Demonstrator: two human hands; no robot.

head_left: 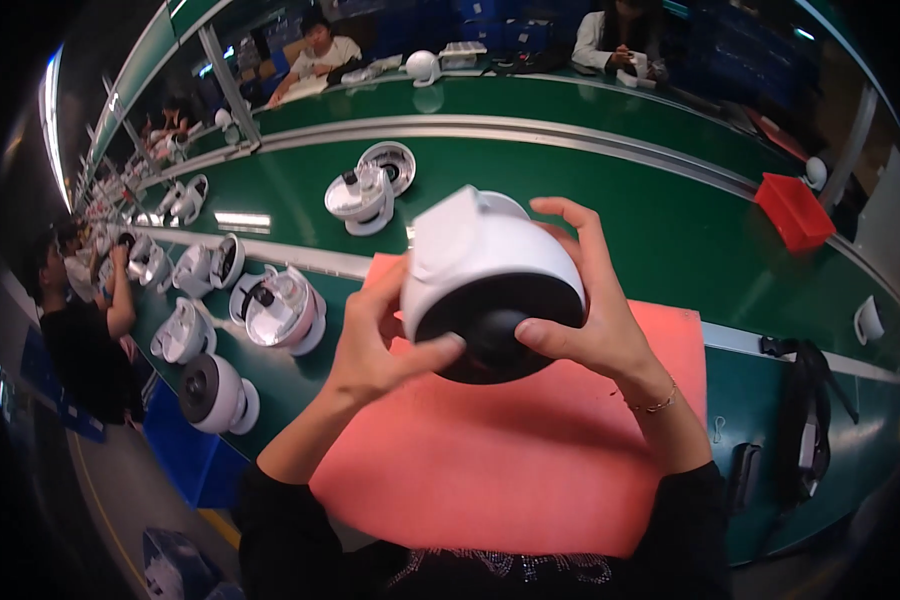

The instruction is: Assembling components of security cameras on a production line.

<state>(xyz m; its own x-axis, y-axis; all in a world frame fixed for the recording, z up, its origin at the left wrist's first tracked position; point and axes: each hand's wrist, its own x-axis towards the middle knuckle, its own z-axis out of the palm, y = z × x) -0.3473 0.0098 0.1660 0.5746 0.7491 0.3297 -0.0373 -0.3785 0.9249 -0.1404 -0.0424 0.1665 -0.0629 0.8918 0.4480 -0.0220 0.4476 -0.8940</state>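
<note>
Both my hands hold a white, rounded camera-like device (500,250) above a pink mat (490,470). Its black round face, with a dark dome in the middle, is tilted toward me, and a squarish white part juts from its upper left. My left hand (385,335) grips the left side, thumb on the edge of the black face. On the right, my right hand (600,310) wraps the shell with its thumb on the face by the dome; the index finger is raised off the shell. Beyond the device, an opened white unit (365,195) with exposed inner parts lies on the green belt (530,165).
Several opened white units (280,308) stand left of the mat, beside a closed one (215,393) with a black face. A red bin (795,212) sits at the far right, and a black strap (810,420) lies nearer. Other people work at the left and across the belt.
</note>
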